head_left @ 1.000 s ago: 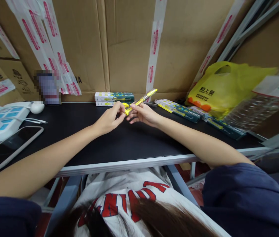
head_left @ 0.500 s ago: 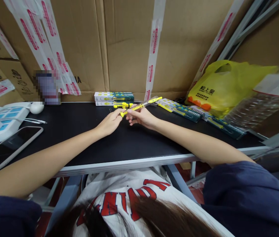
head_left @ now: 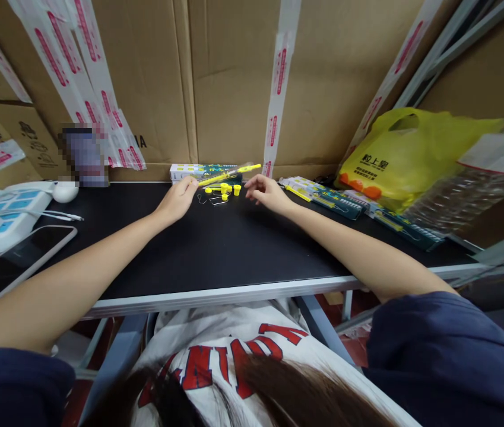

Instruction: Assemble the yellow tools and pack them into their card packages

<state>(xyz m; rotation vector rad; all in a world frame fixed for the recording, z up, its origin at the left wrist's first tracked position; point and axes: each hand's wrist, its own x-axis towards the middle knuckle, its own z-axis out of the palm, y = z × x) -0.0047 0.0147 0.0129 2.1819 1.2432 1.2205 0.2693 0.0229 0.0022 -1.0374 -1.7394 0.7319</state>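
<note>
My left hand (head_left: 177,198) is closed in a pinch around the near end of a slim yellow stick-like tool (head_left: 229,174) with a clear section along it. The tool slants up to the right above the black tabletop (head_left: 229,249). To the right of its far end, my right hand (head_left: 270,194) has loosely bent fingers, apart, with nothing in them. Between the hands lie several small yellow plastic pieces (head_left: 237,190) and thin bent metal wires (head_left: 221,204). Behind the tool stands a printed box (head_left: 183,171), partly covered by it.
Flat printed packages (head_left: 336,201) lie to the right, beside a yellow plastic bag (head_left: 394,157) and a clear bottle (head_left: 452,196). A white power strip (head_left: 15,213) and a phone (head_left: 20,261) are on the left. Taped cardboard (head_left: 229,77) stands along the back.
My hands have moved apart, the left going left with the yellow tool. My right hand has let go of the tool and shifted slightly right, so more small yellow pieces show.
</note>
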